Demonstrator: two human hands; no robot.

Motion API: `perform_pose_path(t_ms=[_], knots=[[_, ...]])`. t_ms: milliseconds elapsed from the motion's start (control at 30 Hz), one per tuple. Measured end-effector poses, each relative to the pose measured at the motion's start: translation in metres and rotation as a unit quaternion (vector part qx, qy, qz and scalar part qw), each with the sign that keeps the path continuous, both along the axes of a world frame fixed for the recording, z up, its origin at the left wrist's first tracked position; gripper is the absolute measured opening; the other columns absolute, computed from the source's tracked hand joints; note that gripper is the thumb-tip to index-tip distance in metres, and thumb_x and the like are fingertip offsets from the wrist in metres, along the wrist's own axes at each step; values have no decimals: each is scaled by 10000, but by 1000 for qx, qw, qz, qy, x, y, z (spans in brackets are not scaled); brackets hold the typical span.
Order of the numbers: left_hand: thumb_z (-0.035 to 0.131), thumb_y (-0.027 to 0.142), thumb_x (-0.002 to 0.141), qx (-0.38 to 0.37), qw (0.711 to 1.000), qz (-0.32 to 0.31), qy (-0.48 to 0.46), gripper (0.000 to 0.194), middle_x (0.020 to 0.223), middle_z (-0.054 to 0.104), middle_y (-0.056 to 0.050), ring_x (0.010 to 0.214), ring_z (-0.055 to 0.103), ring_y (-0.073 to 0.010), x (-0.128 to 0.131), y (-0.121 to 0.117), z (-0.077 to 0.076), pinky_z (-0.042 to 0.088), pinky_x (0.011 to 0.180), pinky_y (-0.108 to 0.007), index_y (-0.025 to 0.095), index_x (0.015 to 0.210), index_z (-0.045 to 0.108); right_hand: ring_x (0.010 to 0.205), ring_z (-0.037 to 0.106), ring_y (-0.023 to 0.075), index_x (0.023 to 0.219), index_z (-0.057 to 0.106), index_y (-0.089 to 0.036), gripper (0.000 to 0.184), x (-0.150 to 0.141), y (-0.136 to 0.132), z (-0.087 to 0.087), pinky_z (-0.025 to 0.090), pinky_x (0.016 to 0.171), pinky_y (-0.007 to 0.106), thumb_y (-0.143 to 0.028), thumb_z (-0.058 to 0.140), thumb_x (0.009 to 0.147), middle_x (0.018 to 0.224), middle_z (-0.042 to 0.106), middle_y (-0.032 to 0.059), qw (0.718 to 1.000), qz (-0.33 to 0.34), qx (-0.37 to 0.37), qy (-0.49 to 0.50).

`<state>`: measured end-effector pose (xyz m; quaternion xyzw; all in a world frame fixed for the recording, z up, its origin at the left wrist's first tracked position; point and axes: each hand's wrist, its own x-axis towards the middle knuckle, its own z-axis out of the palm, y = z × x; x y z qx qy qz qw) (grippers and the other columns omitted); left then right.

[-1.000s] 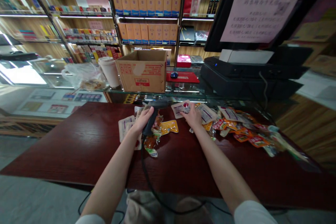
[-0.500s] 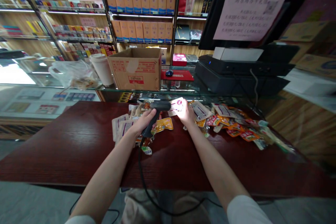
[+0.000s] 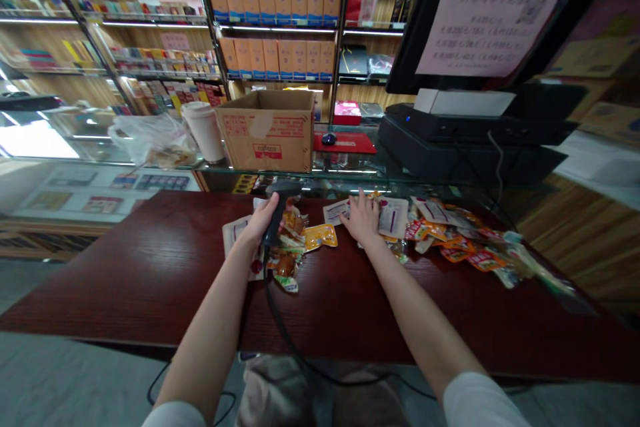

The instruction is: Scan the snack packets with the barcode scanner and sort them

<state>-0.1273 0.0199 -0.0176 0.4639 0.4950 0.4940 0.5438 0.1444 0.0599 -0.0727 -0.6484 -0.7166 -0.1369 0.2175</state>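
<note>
A black handheld barcode scanner is gripped in my left hand, its cable trailing down over the table edge. Beneath and around that hand lie white packets and clear packs of brown food. A yellow packet lies between my hands. My right hand rests with fingers spread over flat packets. One white packet shows to the left of its fingers, and another white packet to the right. Whatever lies under the palm is hidden.
A heap of red and orange snack packets lies right on the dark wooden table. Behind, a glass counter carries a cardboard box, white cup, plastic bag, mouse and monitor with a paper sign.
My right hand has gone from pinching a white packet before the scanner to lying spread on the packets. My left hand has drawn the scanner slightly left and turned it away; the bright light is gone.
</note>
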Motion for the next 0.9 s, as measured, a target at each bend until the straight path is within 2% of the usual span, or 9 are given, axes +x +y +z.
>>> perform_pose_path(t_ms=[133, 200, 267, 400, 500, 567, 700, 800, 900], knots=[[524, 713, 859, 0, 999, 32, -17, 607, 506, 550, 6, 382, 483, -101, -17, 6, -1, 388, 412, -213, 131, 965, 661, 1411, 388, 352, 1234, 692, -170, 369, -6, -2, 5, 137, 1179, 592, -198, 538, 900, 1513, 494, 146, 996, 51, 26, -67], [533, 725, 846, 9, 999, 42, -21, 614, 506, 545, 14, 382, 479, -99, -20, 7, -2, 396, 418, -213, 134, 962, 654, 1350, 481, 281, 1211, 708, -209, 390, -13, -2, 4, 153, 1201, 533, -129, 455, 925, 1431, 589, 102, 987, 122, -27, -97], [539, 737, 835, 15, 999, 43, -21, 620, 508, 549, 11, 385, 478, -97, -21, 8, -3, 392, 415, -210, 133, 925, 649, 1242, 576, 235, 1211, 705, -220, 404, -18, -2, 1, 250, 1177, 461, -129, 406, 956, 1330, 666, 86, 976, 163, -98, -108], [522, 740, 843, 18, 999, 31, -6, 623, 501, 559, -7, 399, 493, -101, -20, 9, -6, 387, 418, -207, 130, 857, 646, 1141, 624, 298, 1143, 720, -137, 339, -13, 1, -6, 377, 1067, 474, -203, 432, 976, 1208, 697, 173, 985, 85, -116, -92], [522, 736, 845, 24, 1000, 19, 0, 619, 502, 569, -14, 415, 509, -107, -20, 9, -6, 401, 435, -210, 134, 871, 663, 1103, 629, 353, 1071, 733, -72, 315, -3, 6, -7, 414, 1008, 513, -140, 453, 943, 1121, 692, 245, 990, 33, -111, -83], [530, 741, 837, 30, 999, 18, -7, 627, 507, 571, -15, 420, 511, -113, -21, 10, -6, 406, 438, -218, 135, 907, 673, 1131, 622, 349, 1082, 725, -51, 322, -1, 8, -7, 403, 1032, 515, -69, 455, 907, 1151, 677, 256, 991, 43, -105, -65], [545, 753, 821, 35, 999, 19, -17, 658, 515, 570, -18, 424, 505, -119, -21, 8, -5, 405, 438, -227, 127, 970, 682, 1153, 622, 245, 1119, 709, -136, 366, -8, 12, -11, 421, 1061, 443, -28, 465, 870, 1204, 681, 147, 977, 171, -109, 66], [537, 735, 840, 38, 999, 14, -28, 647, 517, 568, -16, 428, 502, -116, -20, 7, -3, 411, 444, -226, 125, 996, 682, 1002, 660, 218, 956, 730, -174, 161, -9, 11, -15, 496, 950, 391, -216, 594, 880, 1045, 710, 90, 940, 253, -174, 146], [532, 703, 864, 41, 999, 20, -28, 610, 530, 574, -17, 433, 507, -112, -17, 6, -2, 418, 446, -224, 121, 970, 680, 1012, 644, 229, 807, 705, -177, 172, -4, 11, -16, 483, 961, 389, -331, 754, 749, 1048, 690, 94, 914, 306, -204, 168]])
